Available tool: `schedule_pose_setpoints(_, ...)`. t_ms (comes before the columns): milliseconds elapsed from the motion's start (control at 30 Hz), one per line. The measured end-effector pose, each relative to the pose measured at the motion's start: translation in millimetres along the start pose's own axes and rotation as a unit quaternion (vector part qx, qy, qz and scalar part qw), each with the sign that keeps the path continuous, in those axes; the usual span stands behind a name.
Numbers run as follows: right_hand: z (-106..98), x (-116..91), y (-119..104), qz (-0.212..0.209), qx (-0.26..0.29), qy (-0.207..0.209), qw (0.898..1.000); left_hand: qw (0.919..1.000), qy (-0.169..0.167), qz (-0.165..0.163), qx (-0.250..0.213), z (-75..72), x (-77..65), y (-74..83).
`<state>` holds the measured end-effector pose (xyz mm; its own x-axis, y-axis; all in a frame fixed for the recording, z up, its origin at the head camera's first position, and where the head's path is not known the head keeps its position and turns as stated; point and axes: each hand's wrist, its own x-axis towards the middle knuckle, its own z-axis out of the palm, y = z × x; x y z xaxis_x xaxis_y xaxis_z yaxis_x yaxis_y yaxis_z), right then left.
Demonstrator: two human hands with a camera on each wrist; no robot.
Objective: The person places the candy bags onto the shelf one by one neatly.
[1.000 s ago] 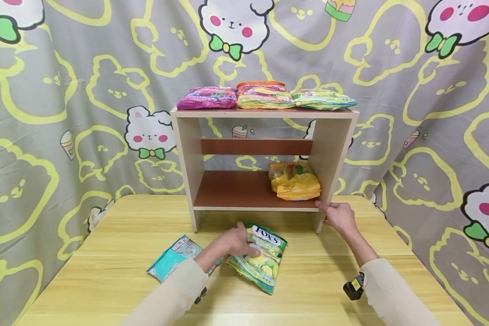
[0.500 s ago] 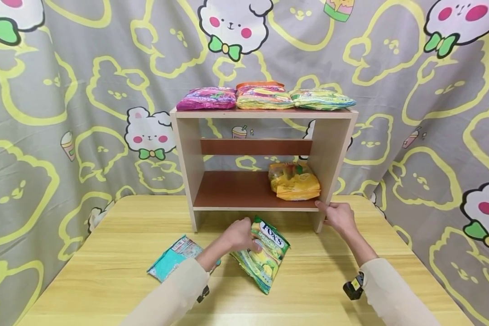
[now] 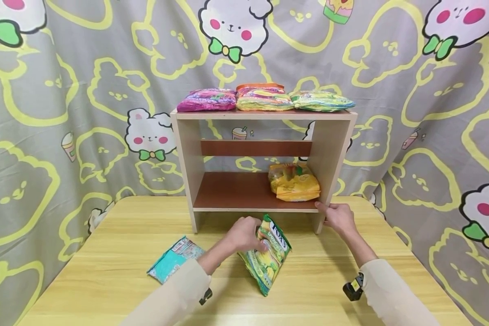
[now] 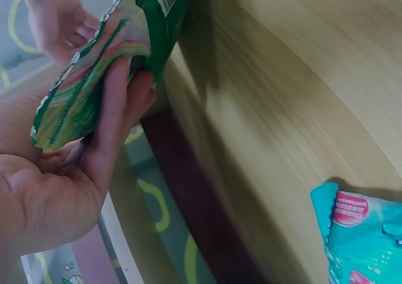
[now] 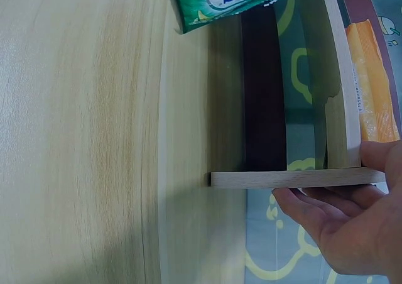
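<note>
My left hand [image 3: 246,236] grips a green-and-yellow Fox's candy bag [image 3: 269,258] by its left side, fingers curled behind it and thumb across the front. The bag is tilted, its lower corner close over the table. In the left wrist view the fingers [image 4: 113,117] wrap round the bag's green underside [image 4: 94,83]. My right hand [image 3: 338,217] holds the right side panel of the small wooden shelf [image 3: 254,209], thumb on the middle board beside the yellow bag. In the right wrist view its fingers [image 5: 308,212] lie behind the panel [image 5: 276,179].
A turquoise bag [image 3: 175,260] lies on the table [image 3: 106,271] at the left, partly behind the left forearm. A yellow bag [image 3: 297,185] sits on the middle board's right end. Purple [image 3: 208,99], orange-topped [image 3: 264,97] and pale green bags [image 3: 323,100] line the shelf top.
My left hand has drawn the Fox's bag up from lying on the table into a steeper tilt, moving slightly right and away. The right hand stays on the shelf's side.
</note>
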<state>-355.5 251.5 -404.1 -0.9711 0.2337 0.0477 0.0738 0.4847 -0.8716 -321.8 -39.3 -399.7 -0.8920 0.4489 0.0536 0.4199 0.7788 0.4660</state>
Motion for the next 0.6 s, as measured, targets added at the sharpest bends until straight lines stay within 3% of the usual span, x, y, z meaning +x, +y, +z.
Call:
schedule_pose_setpoints(400,2.2,1.3,0.0,-0.001,0.007,0.000,1.000,0.9989,0.032,0.025,-0.022,-7.2,-4.5,10.5)
schedule_pose_setpoints(600,1.8,0.5,0.0,0.001,0.005,0.000,1.000,0.9971,0.043,0.032,-0.054,-28.7,-3.1,15.0)
